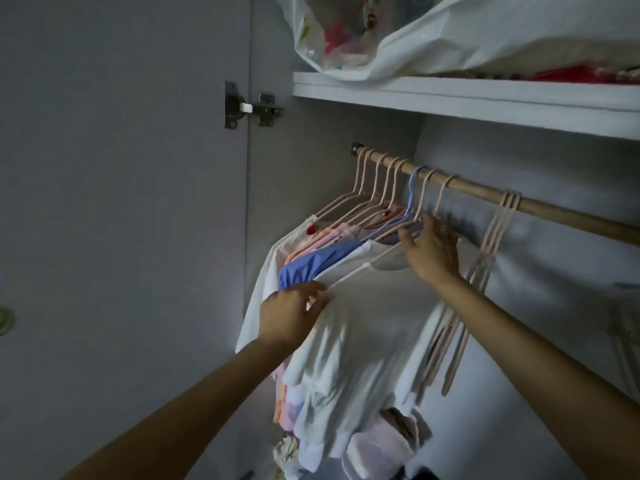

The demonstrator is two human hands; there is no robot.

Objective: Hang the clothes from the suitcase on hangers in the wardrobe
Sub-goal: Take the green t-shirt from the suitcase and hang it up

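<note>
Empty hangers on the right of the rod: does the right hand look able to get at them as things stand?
Probably yes. The right hand is up by the white shirt's hanger neck, just left of the empty hangers. Nothing hangs between them, and the rod there is bare.

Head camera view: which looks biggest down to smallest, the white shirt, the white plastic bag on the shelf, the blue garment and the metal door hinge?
1. White shirt
2. White plastic bag, cut off by the frame
3. Blue garment, mostly hidden
4. Metal door hinge
</note>
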